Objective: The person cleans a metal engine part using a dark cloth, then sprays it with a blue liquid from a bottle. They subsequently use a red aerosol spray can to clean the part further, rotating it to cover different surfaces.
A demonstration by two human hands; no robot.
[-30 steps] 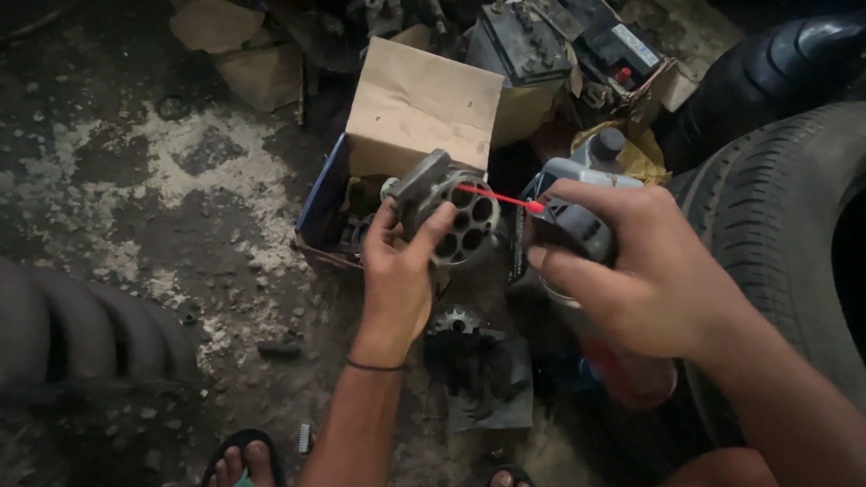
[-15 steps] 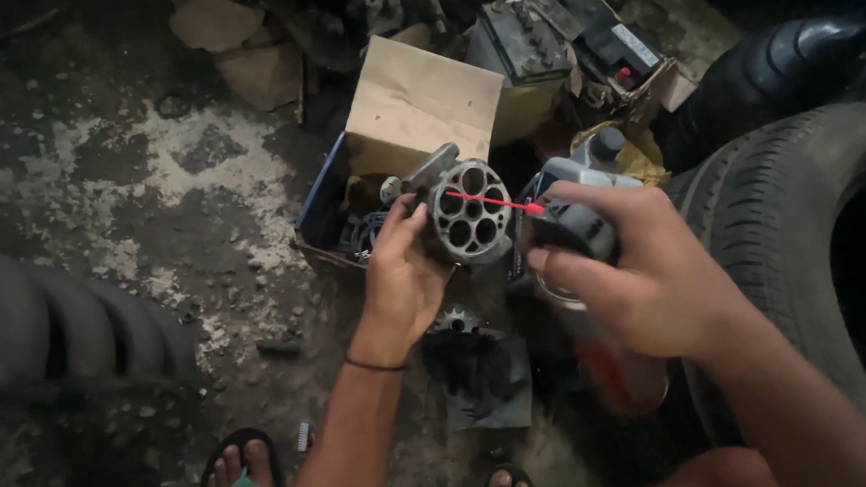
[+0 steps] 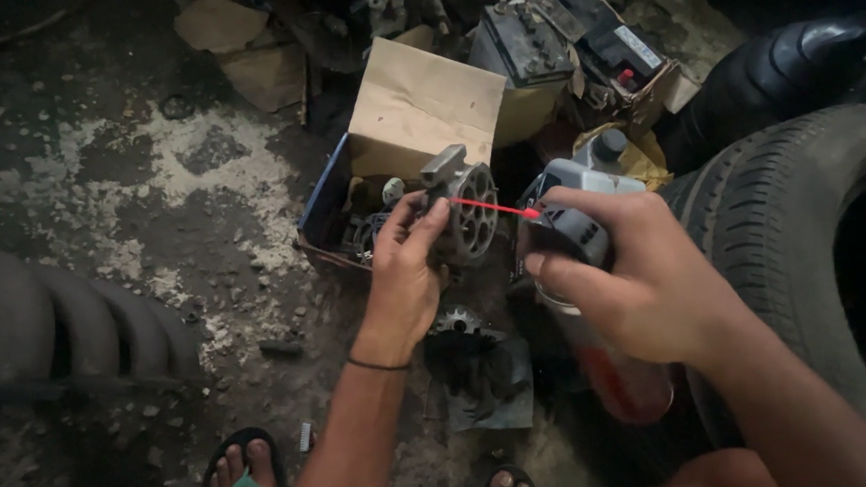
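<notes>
Fingers of the left hand (image 3: 407, 275) pinch a round metal part (image 3: 469, 211) with holes, held up just in front of the open box (image 3: 415, 114), while the right hand (image 3: 646, 281) closes around a spray can (image 3: 597, 304), its red straw (image 3: 491, 207) touching the part's face. Below them lies a gear (image 3: 455, 322) on a dark sheet, with a tyre (image 3: 794, 241) to the right and batteries (image 3: 581, 34) farther off. With so thin a pinch, the wetted part may slip and drop onto the gritty floor (image 3: 119, 182), and overspray could reach the fingers.
</notes>
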